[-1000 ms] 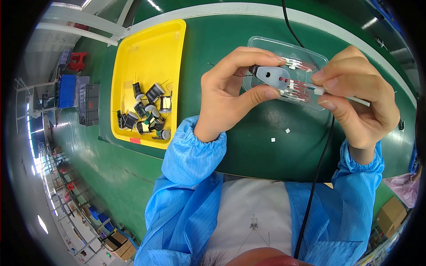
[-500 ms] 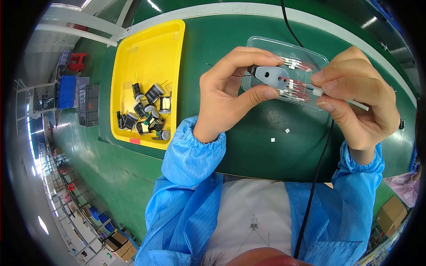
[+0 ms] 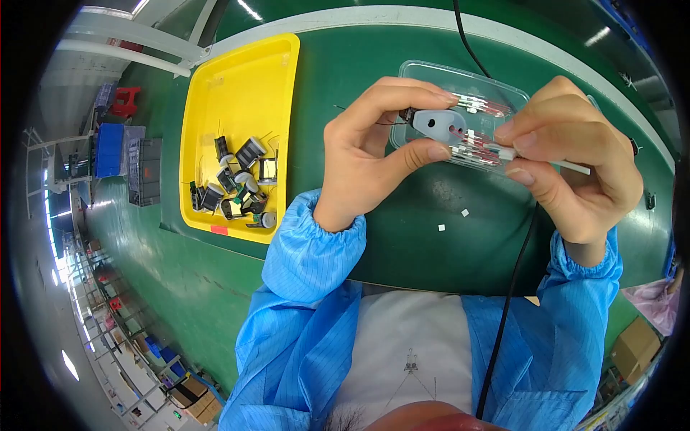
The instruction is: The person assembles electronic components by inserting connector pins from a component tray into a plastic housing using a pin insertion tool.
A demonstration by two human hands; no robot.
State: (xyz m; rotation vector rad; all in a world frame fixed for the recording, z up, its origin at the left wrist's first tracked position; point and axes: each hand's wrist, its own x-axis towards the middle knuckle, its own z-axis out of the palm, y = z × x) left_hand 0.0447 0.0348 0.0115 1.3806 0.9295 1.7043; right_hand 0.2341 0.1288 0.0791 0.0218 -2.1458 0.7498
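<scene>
My left hand (image 3: 370, 133) grips a grey plastic housing (image 3: 433, 123) between thumb and fingers. The housing is rounded, with dark holes in its face; a black part (image 3: 407, 115) and thin dark wires show at its left end. Opposite it, the fingertips of my right hand (image 3: 575, 151) pinch a small white connector (image 3: 506, 153). A thin red wire seems to run from it to the housing's right end. A white stick-like piece (image 3: 573, 167) pokes out below those fingers. Under both hands stands a clear plastic box (image 3: 460, 70) with several wired white connectors (image 3: 480, 105) in it.
Left on the green table (image 3: 359, 57) lies a yellow tray (image 3: 237, 79) holding several black-and-grey assemblies (image 3: 249, 153) with wires. Two tiny white squares (image 3: 442, 228) lie in front of my hands. A black cable (image 3: 512, 287) crosses the table and runs down past my body.
My right hand has shifted slightly left, bringing the white connector nearer the grey housing. My left hand and the housing have hardly moved.
</scene>
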